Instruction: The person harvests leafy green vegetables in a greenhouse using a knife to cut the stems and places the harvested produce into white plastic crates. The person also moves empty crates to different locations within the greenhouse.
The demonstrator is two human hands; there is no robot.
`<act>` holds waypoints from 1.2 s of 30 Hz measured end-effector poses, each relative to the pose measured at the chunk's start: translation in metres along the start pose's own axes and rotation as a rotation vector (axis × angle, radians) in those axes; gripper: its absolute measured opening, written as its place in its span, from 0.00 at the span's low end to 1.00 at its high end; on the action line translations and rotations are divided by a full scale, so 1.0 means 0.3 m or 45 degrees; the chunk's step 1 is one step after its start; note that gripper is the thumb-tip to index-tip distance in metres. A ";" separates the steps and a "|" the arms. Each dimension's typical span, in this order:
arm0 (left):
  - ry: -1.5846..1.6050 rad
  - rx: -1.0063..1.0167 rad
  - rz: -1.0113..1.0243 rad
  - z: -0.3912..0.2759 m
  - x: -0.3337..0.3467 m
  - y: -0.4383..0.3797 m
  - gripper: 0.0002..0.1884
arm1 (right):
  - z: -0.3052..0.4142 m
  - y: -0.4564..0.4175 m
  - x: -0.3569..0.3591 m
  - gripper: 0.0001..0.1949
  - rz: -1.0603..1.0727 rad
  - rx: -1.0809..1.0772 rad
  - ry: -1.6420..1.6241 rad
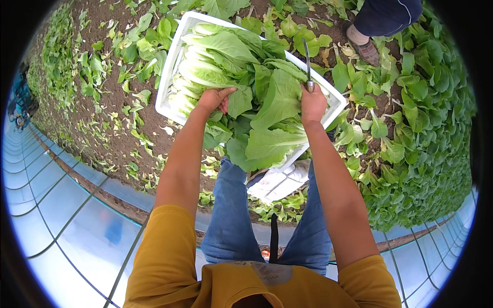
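Observation:
A white plastic crate in front of me holds leafy green heads. On its left side, pale stem ends are stacked facing outward; broad leaves fill the middle. My left hand rests over the leaves beside those stems, thumb apart from the fingers, gripping nothing that I can see. In my right hand, at the crate's right side, is a knife with a narrow, slightly curved blade pointing away from me. Close by that hand lie more large-leaved heads, some overhanging the near rim.
Another person's leg and shoe are at the upper right. Dense leafy plants grow along the right. Loose leaves litter the soil. White material lies between my legs, below the crate. Plastic sheeting on a frame curves along the near side.

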State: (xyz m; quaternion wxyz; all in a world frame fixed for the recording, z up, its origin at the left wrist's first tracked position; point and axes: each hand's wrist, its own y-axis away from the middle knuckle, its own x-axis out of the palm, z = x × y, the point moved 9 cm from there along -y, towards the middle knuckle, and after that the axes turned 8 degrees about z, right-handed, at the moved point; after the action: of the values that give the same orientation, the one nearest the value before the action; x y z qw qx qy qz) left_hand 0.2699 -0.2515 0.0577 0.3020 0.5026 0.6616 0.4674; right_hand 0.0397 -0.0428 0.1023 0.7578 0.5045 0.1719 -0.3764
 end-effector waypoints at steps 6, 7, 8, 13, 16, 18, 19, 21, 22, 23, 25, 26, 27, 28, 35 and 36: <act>-0.091 -0.166 -0.157 -0.054 0.009 0.193 0.31 | 0.017 0.043 -0.023 0.12 0.526 0.087 -0.700; -0.077 -0.140 -0.178 -0.067 0.014 0.232 0.31 | 0.026 0.069 -0.073 0.11 0.484 0.066 -0.769; -0.122 -0.139 -0.202 -0.078 0.013 0.282 0.29 | 0.027 0.107 -0.126 0.10 0.441 0.047 -0.839; -0.364 0.216 -0.907 -0.375 -0.242 0.609 0.22 | -0.380 0.223 -0.230 0.12 -0.250 0.241 -1.248; -0.403 0.508 -1.143 -0.253 -0.535 0.501 0.23 | -0.495 0.330 -0.085 0.14 -0.031 0.643 -1.218; -0.241 0.413 -0.952 -0.039 -0.678 0.282 0.29 | -0.489 0.359 0.030 0.15 0.103 0.727 -1.445; -0.126 0.205 -0.704 -0.089 -0.612 0.252 0.28 | -0.474 0.355 0.055 0.16 0.200 0.677 -1.484; -0.107 0.354 -0.810 -0.147 -0.593 0.233 0.27 | -0.487 0.355 0.048 0.16 0.049 0.694 -1.402; -0.100 0.413 -0.839 -0.169 -0.585 0.227 0.26 | -0.464 0.356 0.038 0.16 0.031 0.707 -1.416; -0.090 0.472 -0.869 -0.194 -0.581 0.221 0.25 | -0.472 0.342 0.044 0.15 -0.033 0.702 -1.479; -0.300 0.574 -0.843 -0.268 -0.559 0.201 0.24 | -0.453 0.351 0.022 0.13 -0.181 0.762 -1.374; -0.338 0.447 -0.878 -0.220 -0.586 0.176 0.26 | -0.431 0.360 0.024 0.13 -0.194 0.801 -1.373; -0.380 0.329 -0.899 -0.221 -0.586 0.176 0.29 | -0.417 0.370 0.023 0.12 -0.222 0.841 -1.380; -0.345 0.288 -0.892 -0.230 -0.592 0.180 0.29 | -0.410 0.378 0.021 0.11 -0.251 0.881 -1.387; -0.320 0.220 -0.800 -0.162 -0.719 0.184 0.38 | -0.331 0.387 -0.011 0.10 -0.153 0.724 -1.331; -0.274 0.223 -0.777 -0.161 -0.735 0.213 0.38 | -0.300 0.395 -0.007 0.10 -0.118 0.680 -1.342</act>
State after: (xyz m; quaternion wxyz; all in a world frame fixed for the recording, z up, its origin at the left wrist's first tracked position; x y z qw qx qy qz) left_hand 0.3212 -0.4719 0.1196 0.4519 0.3518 0.7835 0.2412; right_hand 0.1373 0.0631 0.1400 0.5707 0.4146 -0.3066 -0.6391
